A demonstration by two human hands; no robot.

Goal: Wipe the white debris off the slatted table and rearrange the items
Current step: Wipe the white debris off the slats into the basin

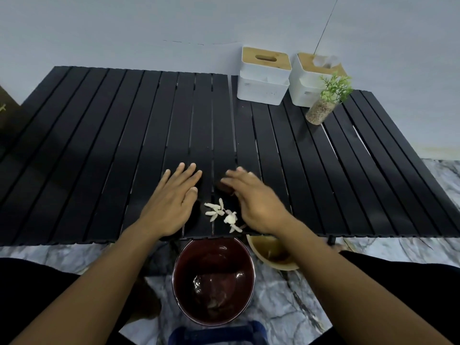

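My left hand (171, 202) lies flat and open on the black slatted table (99, 145), palm down, all 5 fingers straight and slightly spread, holding nothing. My right hand (251, 202) is just beside it, also palm down with the fingers stretched forward and low over the slats. It is blurred, so I cannot tell whether the fingertips touch the surface. I see nothing gripped in it.

Between my 2 hands, close to the near edge of the table, lies the white debris (221, 215): a small cluster of pale, elongated flakes, with 1 piece right at the edge by my right wrist. Neither hand touches the main cluster, though the heel of my right hand is very near the closest flakes.

Below my hands, off the table and down on the marble-patterned floor (373, 257), stands a round dark red bowl with a metal rim (224, 255), directly under the debris. A light wooden bowl (271, 255) sits beside it, under my right forearm.

Far beyond my right hand, at the table's back edge, 2 white tissue boxes with wooden lids stand side by side, 1 (263, 78) nearer the middle, the other (308, 80) further right. A small green plant in a clear glass of pebbles (321, 108) stands just in front of the further box.
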